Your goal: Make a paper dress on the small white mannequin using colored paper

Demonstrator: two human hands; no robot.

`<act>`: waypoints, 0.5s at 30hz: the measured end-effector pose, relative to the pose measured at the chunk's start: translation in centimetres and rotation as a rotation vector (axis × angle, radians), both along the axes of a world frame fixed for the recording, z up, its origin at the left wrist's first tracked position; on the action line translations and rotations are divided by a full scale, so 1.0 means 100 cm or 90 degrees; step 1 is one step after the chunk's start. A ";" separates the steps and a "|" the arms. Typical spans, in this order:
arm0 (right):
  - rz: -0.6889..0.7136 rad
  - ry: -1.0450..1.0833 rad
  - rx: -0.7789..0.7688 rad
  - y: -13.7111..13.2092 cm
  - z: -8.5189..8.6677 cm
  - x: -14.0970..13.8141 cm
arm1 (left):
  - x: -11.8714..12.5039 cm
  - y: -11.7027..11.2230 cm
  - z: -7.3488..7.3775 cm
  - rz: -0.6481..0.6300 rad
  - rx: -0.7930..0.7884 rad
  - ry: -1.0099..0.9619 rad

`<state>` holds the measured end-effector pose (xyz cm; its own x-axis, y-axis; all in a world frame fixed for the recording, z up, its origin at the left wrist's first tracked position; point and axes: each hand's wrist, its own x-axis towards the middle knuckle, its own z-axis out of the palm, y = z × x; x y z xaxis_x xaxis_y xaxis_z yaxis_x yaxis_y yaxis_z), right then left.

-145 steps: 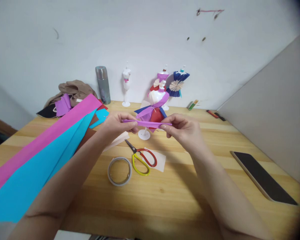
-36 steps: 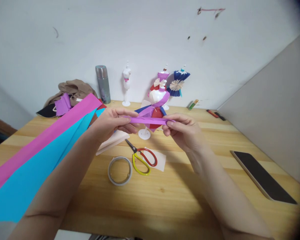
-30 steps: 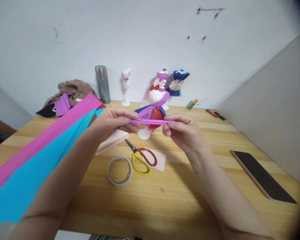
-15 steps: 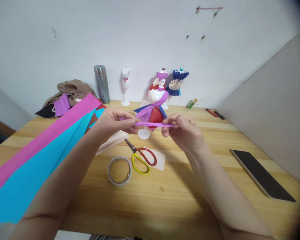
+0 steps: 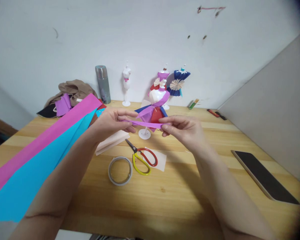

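Purple strip (image 5: 148, 124) stretched nearly level over the table (image 5: 165, 203). Left hand (image 5: 112, 122) pinches one end, right hand (image 5: 186, 130) the other, thumbs against fingers. Directly behind it, a dressed mannequin (image 5: 156, 96). Nearer: scissors (image 5: 135, 150), blades together, tape roll (image 5: 120, 184) just beside. Phone (image 5: 266, 176) well apart, far right.

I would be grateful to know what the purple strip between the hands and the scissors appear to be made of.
Purple strip: probably matte paper, perhaps crepe, or thin fabric; it shows straight edges, flat colour and no shine.
Scissors: the dark, tapering blades look like metal; smooth, slightly shiny red and yellow handles suggest plastic.
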<state>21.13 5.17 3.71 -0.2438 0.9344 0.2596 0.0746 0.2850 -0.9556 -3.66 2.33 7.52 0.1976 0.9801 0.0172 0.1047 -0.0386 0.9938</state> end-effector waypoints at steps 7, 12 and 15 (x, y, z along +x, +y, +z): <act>0.000 -0.012 0.005 0.002 0.001 0.003 | -0.004 0.002 -0.004 -0.057 0.015 -0.018; 0.008 0.004 -0.015 0.002 0.002 0.005 | -0.008 0.004 -0.010 -0.055 0.017 -0.048; 0.019 0.012 -0.020 0.002 0.003 0.005 | -0.011 0.005 -0.012 -0.052 0.013 -0.059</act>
